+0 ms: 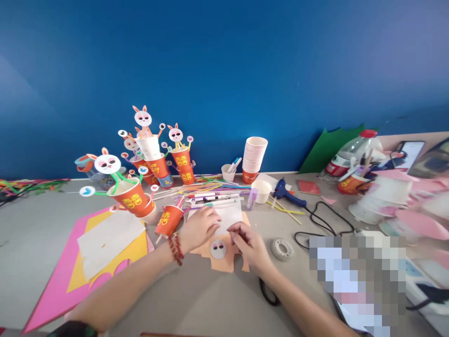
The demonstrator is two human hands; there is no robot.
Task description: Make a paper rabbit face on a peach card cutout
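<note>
My left hand, with a red bead bracelet at the wrist, hovers over a white sheet, its fingers apart and slightly bent with nothing visible in them. Close by on the right, my right hand has thumb and forefinger pinched together; whatever is between them is too small to make out. Below both hands a white paper disc with two dark eyes and pink shading lies on cut orange paper. Beside my left wrist, an orange paper cup with yellow characters leans over.
Marker pens and pipe cleaners lie behind the hands. Rabbit-faced cups stand at left, near pink and yellow sheets. Stacked cups, a blue glue gun with a black cord, and a tape roll are at right.
</note>
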